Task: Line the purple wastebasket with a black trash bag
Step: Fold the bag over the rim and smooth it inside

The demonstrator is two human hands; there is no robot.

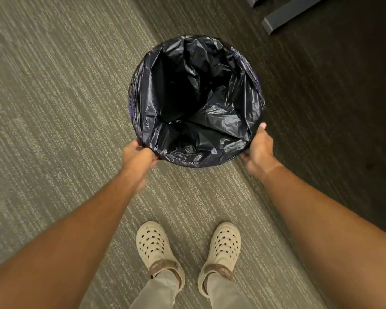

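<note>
black trash bag (196,101) lines purple wastebasket (257,82), both hands gripping rim

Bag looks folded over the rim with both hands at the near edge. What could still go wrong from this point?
1. The black trash bag lies crumpled and bunched inside, not pressed to the bottom; trapped air could lift it or waste could drag it down.
2. Purple of the wastebasket shows at the far right, so the overhang looks short there and might slip in.
3. The left hand and right hand tugging the thin film could tear it.
</note>
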